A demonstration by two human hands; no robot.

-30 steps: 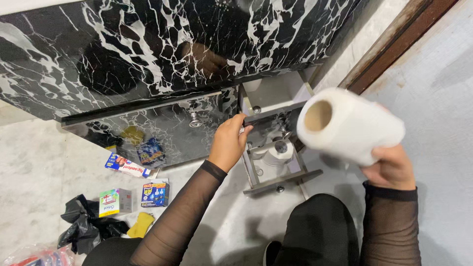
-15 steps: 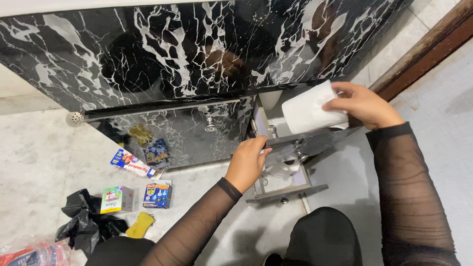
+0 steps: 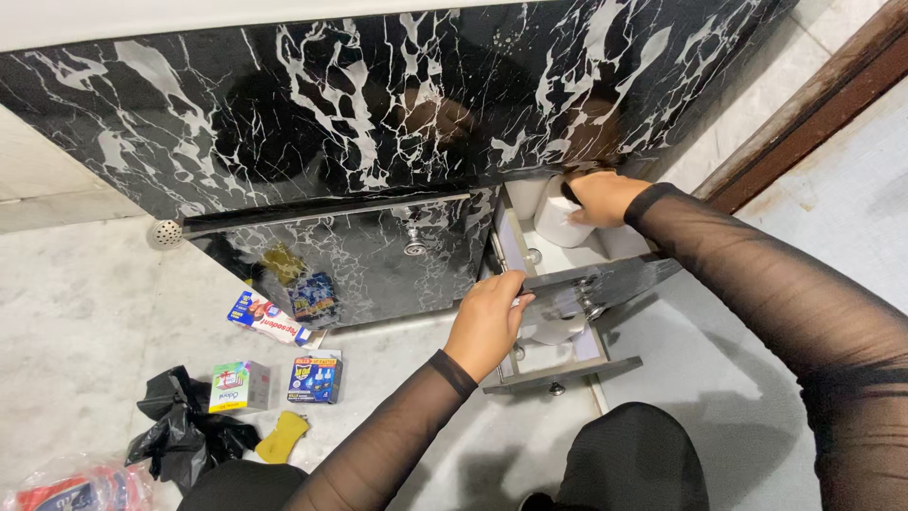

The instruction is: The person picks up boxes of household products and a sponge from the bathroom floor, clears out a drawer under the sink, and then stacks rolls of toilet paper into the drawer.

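- Head view, paper towel roll (image 3: 556, 216): white, standing upright at the back of the upper drawer (image 3: 605, 254), under the black marbled counter (image 3: 359, 104). Judged light, soft, crushable; best taken around the middle of its side or by the cardboard core.
- Head view, right hand (image 3: 598, 196): closed around the roll's upper part, fingers wrapped over its side.
- Head view, left hand (image 3: 490, 317): gripping the front edge of the upper drawer, holding it pulled out.
- Head view, lower drawer (image 3: 560, 361): open, another white roll (image 3: 553, 329) inside.
- Head view, floor (image 3: 85, 312): toothpaste box (image 3: 270, 318), green box (image 3: 234, 386), blue box (image 3: 315, 377), yellow sponge (image 3: 282, 435), black plastic bag (image 3: 180, 435).
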